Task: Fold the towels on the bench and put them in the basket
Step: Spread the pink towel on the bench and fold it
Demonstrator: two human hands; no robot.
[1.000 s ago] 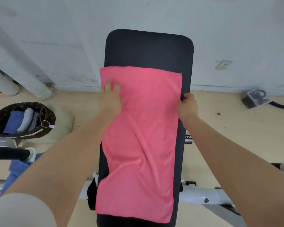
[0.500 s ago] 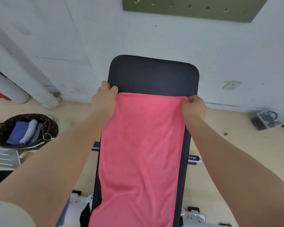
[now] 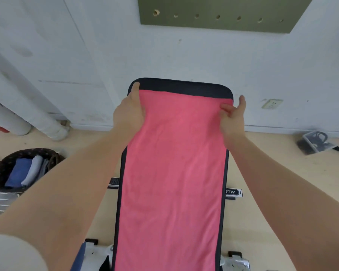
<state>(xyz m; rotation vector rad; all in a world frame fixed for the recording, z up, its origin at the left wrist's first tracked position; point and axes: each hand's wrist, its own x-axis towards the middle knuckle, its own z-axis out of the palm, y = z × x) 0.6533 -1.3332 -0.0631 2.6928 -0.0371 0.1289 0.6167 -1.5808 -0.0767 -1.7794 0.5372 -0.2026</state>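
At the far end of the table (image 3: 181, 86), two hands: left hand (image 3: 128, 112) closed on the far left corner of one pink towel (image 3: 172, 173), thumb on top of the cloth and the other fingers tucked under the edge; right hand (image 3: 232, 116) pinching the far right corner, fingers bunched on the fabric, thumb sticking up and free. Both forearms bare, reaching out on either side of the cloth.

One towel only on the table, spread flat and lengthwise, nearly as wide as the dark pad, leaving a thin black strip down each long side and a band of bare pad beyond its far edge. Mild creases along the middle; near end running out of view at the bottom.

Down on the floor to the left, well apart from the table, one dark woven basket (image 3: 2, 169) holding folded towels stood on edge: one blue towel (image 3: 18, 172), one pale grey towel (image 3: 32, 170), and beside them more grey cloth, hard to count.

Farther out, two white pipes (image 3: 37, 116) slanting along the left wall, one wall socket (image 3: 270, 103) to the right of the table's end, one green panel (image 3: 219, 14) with a row of seven holes high on the wall, and one clear plastic box (image 3: 314, 141) on the floor at far right.
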